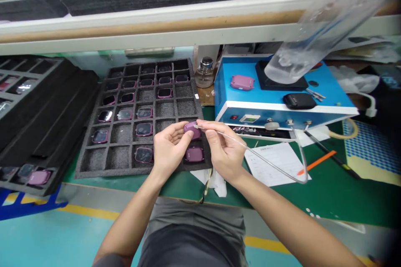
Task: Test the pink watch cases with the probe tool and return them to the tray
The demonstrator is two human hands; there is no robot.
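Over the right part of a black foam tray [116,174], my left hand [171,144] is closed on a small purple watch case [194,130] between thumb and fingers. My right hand [226,150] pinches the end of a thin clear tube [269,162], its tip against the upper edge of the case. From there the tube loops back to the front of a blue machine [219,81]. Another purple watch case [194,154] lies face down in a tray cell just below my hands. Several purple-rimmed watches [144,129] lie screen up in other cells.
On the blue machine stand a tilted clear plastic cylinder [291,60], a purple case [242,82] and a black case [300,101]. A glass bottle [205,74] is behind the tray. Right are a paper sheet [272,160] and orange stick [318,162]. Stacked foam trays [62,104] stand left; a shelf [156,29] crosses above.
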